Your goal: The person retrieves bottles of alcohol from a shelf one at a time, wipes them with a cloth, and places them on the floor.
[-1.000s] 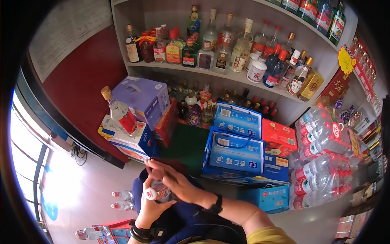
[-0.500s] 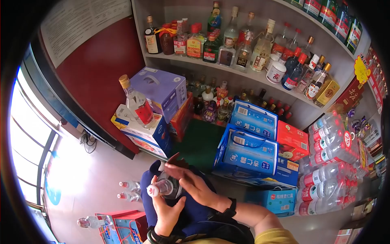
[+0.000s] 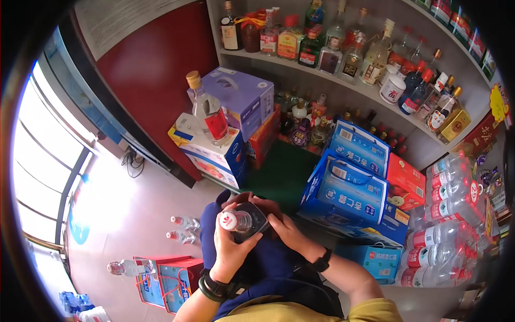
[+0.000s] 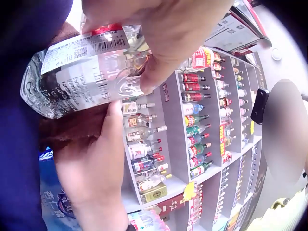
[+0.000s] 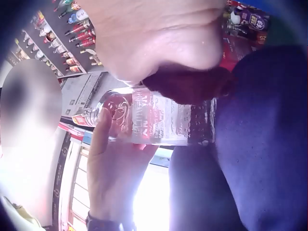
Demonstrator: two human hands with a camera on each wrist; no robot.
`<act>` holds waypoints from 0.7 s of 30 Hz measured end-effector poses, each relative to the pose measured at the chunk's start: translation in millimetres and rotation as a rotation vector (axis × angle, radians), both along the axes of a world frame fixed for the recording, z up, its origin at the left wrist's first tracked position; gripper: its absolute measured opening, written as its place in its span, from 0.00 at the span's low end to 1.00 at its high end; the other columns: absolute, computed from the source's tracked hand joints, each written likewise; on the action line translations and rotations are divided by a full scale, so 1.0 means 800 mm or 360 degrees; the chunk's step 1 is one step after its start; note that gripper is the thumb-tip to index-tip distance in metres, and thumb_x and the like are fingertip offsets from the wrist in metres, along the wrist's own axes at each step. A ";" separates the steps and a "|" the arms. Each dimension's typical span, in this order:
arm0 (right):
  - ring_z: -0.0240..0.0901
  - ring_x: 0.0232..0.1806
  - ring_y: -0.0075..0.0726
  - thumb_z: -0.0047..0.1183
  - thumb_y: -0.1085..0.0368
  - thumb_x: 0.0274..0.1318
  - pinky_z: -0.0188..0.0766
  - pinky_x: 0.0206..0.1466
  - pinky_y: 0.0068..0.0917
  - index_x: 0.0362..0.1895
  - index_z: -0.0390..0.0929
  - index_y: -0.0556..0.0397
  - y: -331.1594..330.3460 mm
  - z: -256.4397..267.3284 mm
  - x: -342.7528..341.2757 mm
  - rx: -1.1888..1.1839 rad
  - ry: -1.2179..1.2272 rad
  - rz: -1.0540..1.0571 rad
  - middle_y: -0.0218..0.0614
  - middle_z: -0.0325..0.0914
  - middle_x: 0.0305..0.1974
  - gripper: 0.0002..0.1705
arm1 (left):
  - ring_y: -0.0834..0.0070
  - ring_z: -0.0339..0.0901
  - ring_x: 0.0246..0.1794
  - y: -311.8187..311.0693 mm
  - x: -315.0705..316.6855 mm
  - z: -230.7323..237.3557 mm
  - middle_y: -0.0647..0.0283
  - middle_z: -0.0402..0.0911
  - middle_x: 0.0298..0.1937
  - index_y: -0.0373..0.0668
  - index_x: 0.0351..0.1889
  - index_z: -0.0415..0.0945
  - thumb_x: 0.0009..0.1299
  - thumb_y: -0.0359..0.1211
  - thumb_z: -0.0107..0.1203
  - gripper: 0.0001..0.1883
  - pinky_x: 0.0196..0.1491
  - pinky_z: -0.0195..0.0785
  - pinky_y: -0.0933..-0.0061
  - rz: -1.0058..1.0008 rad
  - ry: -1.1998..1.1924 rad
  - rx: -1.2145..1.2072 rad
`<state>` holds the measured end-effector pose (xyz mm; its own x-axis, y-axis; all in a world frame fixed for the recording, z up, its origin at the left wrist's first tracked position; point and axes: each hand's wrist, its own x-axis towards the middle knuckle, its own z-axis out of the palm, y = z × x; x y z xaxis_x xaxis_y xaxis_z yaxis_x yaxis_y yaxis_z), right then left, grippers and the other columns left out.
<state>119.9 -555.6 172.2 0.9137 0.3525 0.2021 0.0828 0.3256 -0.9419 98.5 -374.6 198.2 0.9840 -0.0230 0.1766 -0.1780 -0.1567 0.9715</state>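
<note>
In the head view my left hand (image 3: 229, 252) grips a clear glass bottle (image 3: 251, 216) with a white cap (image 3: 228, 220), held above my lap. A brown cloth (image 3: 268, 204) wraps the far and right side of the bottle's lower end. My right hand (image 3: 289, 235) holds that cloth against the glass, thumb on the near side. From the left wrist the bottle's white label with a barcode (image 4: 108, 44) shows, with the cloth (image 4: 77, 129) beneath it. The right wrist view has the cloth (image 5: 190, 85) hanging from my right hand over the bottle's base end.
A bottle with a red label (image 3: 214, 122) stands on a white and blue carton (image 3: 214, 161) at the left. Blue gift boxes (image 3: 348, 188) and wrapped water bottles (image 3: 445, 241) are at the right. Small bottles (image 3: 183, 229) and a red-blue bag (image 3: 174, 284) sit by my left side.
The head view has shifted, so the surroundings appear farther right. My right hand has gone from flat fingers across the bottle to curled ones at its right side, with the cloth around its lower end.
</note>
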 end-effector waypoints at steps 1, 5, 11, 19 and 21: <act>0.54 0.74 0.33 0.37 0.60 0.76 0.47 0.76 0.32 0.72 0.59 0.58 -0.003 0.005 -0.010 -0.0058 0.0047 0.0005 0.38 0.62 0.70 0.26 | 0.67 0.73 0.61 0.001 -0.002 0.003 0.57 0.73 0.60 0.36 0.67 0.61 0.53 0.25 0.72 0.43 0.65 0.66 0.66 -0.0027 0.0040 -0.0081; 0.47 0.78 0.38 0.40 0.60 0.75 0.43 0.78 0.36 0.74 0.55 0.59 -0.007 0.005 -0.036 -0.0309 -0.0025 -0.0135 0.43 0.55 0.75 0.29 | 0.68 0.73 0.61 0.006 -0.001 0.009 0.58 0.71 0.61 0.37 0.70 0.57 0.57 0.22 0.69 0.43 0.64 0.68 0.65 0.0015 0.0149 -0.0517; 0.40 0.81 0.52 0.46 0.56 0.72 0.40 0.79 0.43 0.75 0.54 0.57 -0.005 0.082 -0.050 -0.0872 -0.0734 -0.0217 0.52 0.46 0.78 0.35 | 0.66 0.71 0.64 0.002 -0.002 0.062 0.57 0.70 0.63 0.39 0.72 0.54 0.57 0.20 0.68 0.46 0.66 0.67 0.63 0.0088 0.0154 -0.0935; 0.61 0.72 0.43 0.34 0.47 0.76 0.60 0.72 0.38 0.70 0.58 0.59 0.032 0.100 0.010 0.0539 0.0503 -0.0086 0.46 0.61 0.71 0.32 | 0.65 0.72 0.64 0.012 -0.007 0.134 0.56 0.71 0.63 0.39 0.72 0.55 0.55 0.27 0.74 0.49 0.66 0.67 0.62 -0.0056 -0.0161 -0.0876; 0.70 0.58 0.42 0.38 0.45 0.74 0.70 0.56 0.39 0.65 0.63 0.56 0.041 0.103 0.006 0.0922 0.0797 -0.0096 0.43 0.69 0.60 0.30 | 0.65 0.73 0.63 0.009 -0.006 0.138 0.56 0.72 0.62 0.39 0.73 0.53 0.54 0.28 0.74 0.50 0.64 0.69 0.63 -0.0089 -0.0213 -0.0791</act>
<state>124.9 -523.0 254.4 0.9592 0.2631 -0.1035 -0.2754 0.7869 -0.5522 93.5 -367.6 308.3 0.9518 0.0438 0.3036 -0.3006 0.3311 0.8944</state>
